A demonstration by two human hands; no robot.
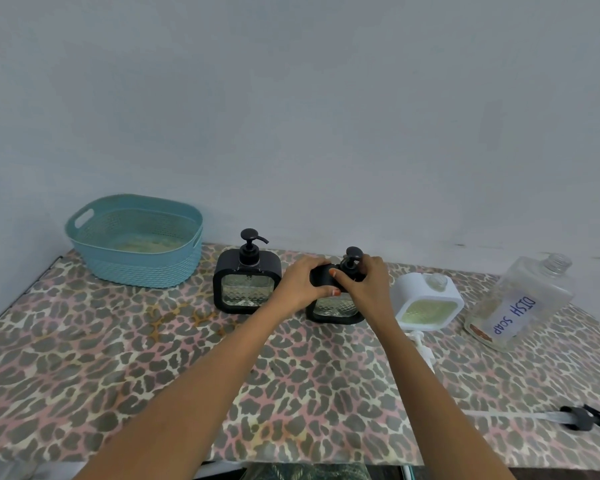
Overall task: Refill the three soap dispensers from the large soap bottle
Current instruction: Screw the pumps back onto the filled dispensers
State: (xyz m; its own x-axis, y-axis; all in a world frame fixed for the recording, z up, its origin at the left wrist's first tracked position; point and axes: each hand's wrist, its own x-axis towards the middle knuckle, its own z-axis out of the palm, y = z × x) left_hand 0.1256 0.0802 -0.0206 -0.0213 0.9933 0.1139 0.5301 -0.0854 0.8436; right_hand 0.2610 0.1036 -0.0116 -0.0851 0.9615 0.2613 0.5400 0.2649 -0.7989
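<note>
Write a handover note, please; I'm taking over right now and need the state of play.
Left hand grips the middle black dispenser at its shoulder; right hand grips its pump neck; pump on.
White dispenser, to its right: holds yellow-green soap, pump off; white pump lies in front.
Left black dispenser: pump on, glass looks clear.
Dish soap bottle, far right: uncapped, looks nearly empty; a black pump lies near the table's front edge.
Done: white one filled, it seems. Left: both black ones, then refit pumps.
</note>
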